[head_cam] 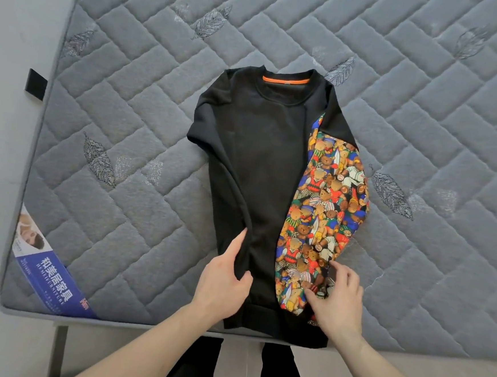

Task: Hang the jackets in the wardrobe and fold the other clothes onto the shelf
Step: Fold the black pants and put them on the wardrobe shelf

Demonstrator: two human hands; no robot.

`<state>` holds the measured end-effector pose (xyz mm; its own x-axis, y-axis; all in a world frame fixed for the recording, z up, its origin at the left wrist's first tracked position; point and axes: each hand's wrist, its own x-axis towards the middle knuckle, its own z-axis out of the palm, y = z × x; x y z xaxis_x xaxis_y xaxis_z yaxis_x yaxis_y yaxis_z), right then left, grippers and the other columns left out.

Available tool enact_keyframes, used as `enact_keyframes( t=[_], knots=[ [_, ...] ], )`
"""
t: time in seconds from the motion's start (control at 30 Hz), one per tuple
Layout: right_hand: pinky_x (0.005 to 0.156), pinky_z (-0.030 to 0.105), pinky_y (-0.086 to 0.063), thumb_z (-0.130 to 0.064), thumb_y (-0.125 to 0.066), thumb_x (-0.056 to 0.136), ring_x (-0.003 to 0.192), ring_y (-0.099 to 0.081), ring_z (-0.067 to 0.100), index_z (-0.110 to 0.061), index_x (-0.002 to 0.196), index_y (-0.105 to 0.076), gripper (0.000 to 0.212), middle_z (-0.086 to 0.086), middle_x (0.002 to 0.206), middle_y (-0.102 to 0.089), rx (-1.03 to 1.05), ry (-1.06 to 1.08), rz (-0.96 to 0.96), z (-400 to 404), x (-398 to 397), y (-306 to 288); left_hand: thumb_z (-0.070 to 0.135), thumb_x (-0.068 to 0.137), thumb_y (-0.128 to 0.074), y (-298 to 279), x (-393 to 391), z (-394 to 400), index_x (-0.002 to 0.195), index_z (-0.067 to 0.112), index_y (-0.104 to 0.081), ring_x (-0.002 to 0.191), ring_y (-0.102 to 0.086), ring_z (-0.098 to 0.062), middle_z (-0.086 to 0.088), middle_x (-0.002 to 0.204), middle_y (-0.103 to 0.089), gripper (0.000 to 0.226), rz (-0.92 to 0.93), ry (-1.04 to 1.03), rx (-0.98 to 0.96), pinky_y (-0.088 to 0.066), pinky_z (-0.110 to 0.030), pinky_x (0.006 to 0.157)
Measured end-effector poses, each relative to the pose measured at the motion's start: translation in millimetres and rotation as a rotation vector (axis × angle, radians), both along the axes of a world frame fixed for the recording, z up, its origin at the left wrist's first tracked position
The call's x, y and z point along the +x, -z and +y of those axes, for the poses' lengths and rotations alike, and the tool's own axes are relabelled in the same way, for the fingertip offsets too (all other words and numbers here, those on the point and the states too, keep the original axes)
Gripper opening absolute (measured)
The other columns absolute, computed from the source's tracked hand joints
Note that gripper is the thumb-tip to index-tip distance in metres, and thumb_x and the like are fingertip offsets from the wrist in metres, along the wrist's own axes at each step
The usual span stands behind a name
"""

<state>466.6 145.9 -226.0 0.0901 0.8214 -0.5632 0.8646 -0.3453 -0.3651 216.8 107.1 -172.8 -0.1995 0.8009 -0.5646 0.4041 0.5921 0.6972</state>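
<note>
We are mid-fold at the mattress (425, 113) near edge: left hand (223, 284) pinches the sweatshirt (261, 165) flap, right hand (336, 302) fingers (311, 297) curl on the printed sleeve (322, 212); next, fold hem toward collar.

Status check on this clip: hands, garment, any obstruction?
Left hand pinching black fold. Right hand gripping bear-print sleeve. Sweatshirt flat on mattress, partly folded. Nothing in the way.
</note>
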Motion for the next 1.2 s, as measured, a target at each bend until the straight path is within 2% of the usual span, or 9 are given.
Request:
enact_keyframes(
  t=[0.1, 0.2, 0.33, 0.47, 0.67, 0.8, 0.93, 1.07, 1.2],
  knots=[
    [0.11, 0.051, -0.046, -0.045, -0.088, 0.078, 0.137, -0.048, 0.032, -0.025, 0.155, -0.033, 0.097, 0.009, 0.151, -0.045, -0.229, 0.221, 0.079, -1.1, 7.5, 3.7, 0.02, 0.094, -0.062, -2.0, 15.2, 9.5, 0.154, 0.06, -0.017, 0.064, -0.069, -0.012, 0.021, 0.096, -0.072, 0.085, -0.044, 0.012, -0.02, -0.061, -0.027, 0.06],
    [0.098, 0.036, -0.053, -0.035, -0.086, 0.082, 0.121, -0.063, 0.02, -0.028, 0.145, -0.051, 0.073, -0.005, 0.129, -0.068, -0.366, 0.251, 0.249, -2.4, 10.5, 9.7, 0.022, 0.096, -0.059, -11.3, 31.8, 19.6, 0.155, 0.059, -0.018, 0.072, -0.07, -0.005, 0.024, 0.111, -0.07, 0.081, -0.142, 0.037, 0.019, -0.06, -0.025, 0.059],
    [0.078, 0.023, -0.057, -0.029, -0.083, 0.087, 0.099, -0.072, 0.008, -0.045, 0.103, -0.069, 0.027, -0.026, 0.089, -0.075, -0.332, 0.224, 0.368, -0.9, 13.1, 9.9, 0.028, 0.086, -0.056, -27.8, 70.6, 38.2, 0.155, 0.06, -0.016, 0.109, -0.068, -0.002, 0.025, 0.133, -0.064, 0.086, -0.135, 0.177, 0.078, -0.06, -0.035, 0.09],
    [0.097, 0.057, -0.056, -0.001, -0.071, 0.093, 0.099, -0.074, 0.032, -0.021, 0.123, -0.074, 0.036, 0.01, 0.103, -0.079, -0.374, 0.313, 0.459, 4.6, 33.5, 12.5, 0.026, 0.083, -0.054, -19.9, 109.9, 50.6, 0.158, 0.054, -0.009, 0.113, -0.066, -0.02, 0.005, 0.13, -0.069, 0.091, -0.019, 0.408, 0.011, -0.055, -0.038, 0.097],
    [0.097, 0.048, -0.057, -0.008, -0.068, 0.096, 0.088, -0.075, 0.023, -0.022, 0.116, -0.076, 0.026, -0.002, 0.101, -0.078, -0.394, 0.342, 0.25, 17.4, 82.0, 16.9, 0.03, 0.097, -0.055, 15.7, 122.7, 50.9, 0.164, 0.037, -0.003, 0.121, -0.061, -0.031, -0.005, 0.141, -0.06, 0.085, 0.084, 0.683, -0.262, -0.051, -0.043, 0.103],
    [0.092, 0.045, -0.06, -0.011, -0.066, 0.097, 0.087, -0.075, 0.023, -0.022, 0.115, -0.075, 0.023, 0.0, 0.097, -0.078, -0.357, 0.348, 0.259, 33.6, 77.9, 21.1, 0.031, 0.097, -0.055, 23.2, 122.6, 52.2, 0.164, 0.033, -0.012, 0.134, -0.052, -0.032, -0.005, 0.152, -0.052, 0.079, 0.052, 0.831, -0.194, -0.045, -0.041, 0.109],
    [0.099, 0.046, -0.057, -0.016, -0.064, 0.098, 0.104, -0.071, 0.023, -0.025, 0.11, -0.072, 0.018, -0.003, 0.109, -0.075, -0.251, 0.304, 0.268, 59.6, 52.2, 19.2, 0.044, 0.1, -0.055, 23.7, 113.4, 60.6, 0.164, 0.03, -0.02, 0.12, -0.061, -0.021, 0.005, 0.127, -0.07, 0.074, -0.007, 0.992, -0.218, -0.048, -0.038, 0.104],
    [0.089, 0.031, -0.048, -0.019, -0.065, 0.094, 0.101, -0.068, 0.018, -0.031, 0.107, -0.067, 0.018, -0.008, 0.103, -0.072, 0.0, 0.306, 0.246, 108.7, 24.9, 7.6, 0.052, 0.093, -0.062, 21.5, 71.3, 107.3, 0.134, 0.039, -0.064, 0.09, -0.065, 0.004, 0.018, 0.109, -0.075, 0.043, -0.045, 0.645, -0.161, -0.052, -0.028, 0.101],
    [0.094, 0.034, -0.049, -0.037, -0.073, 0.088, 0.107, -0.068, 0.018, -0.027, 0.135, -0.059, 0.049, -0.004, 0.123, -0.069, 0.112, 0.299, 0.304, 181.6, -11.5, 0.0, 0.03, 0.09, -0.067, 26.5, 9.5, 159.2, 0.108, 0.034, -0.073, 0.074, -0.063, 0.002, 0.019, 0.09, -0.071, 0.02, 0.105, 0.207, 0.003, -0.056, -0.031, 0.089]
  ],
)
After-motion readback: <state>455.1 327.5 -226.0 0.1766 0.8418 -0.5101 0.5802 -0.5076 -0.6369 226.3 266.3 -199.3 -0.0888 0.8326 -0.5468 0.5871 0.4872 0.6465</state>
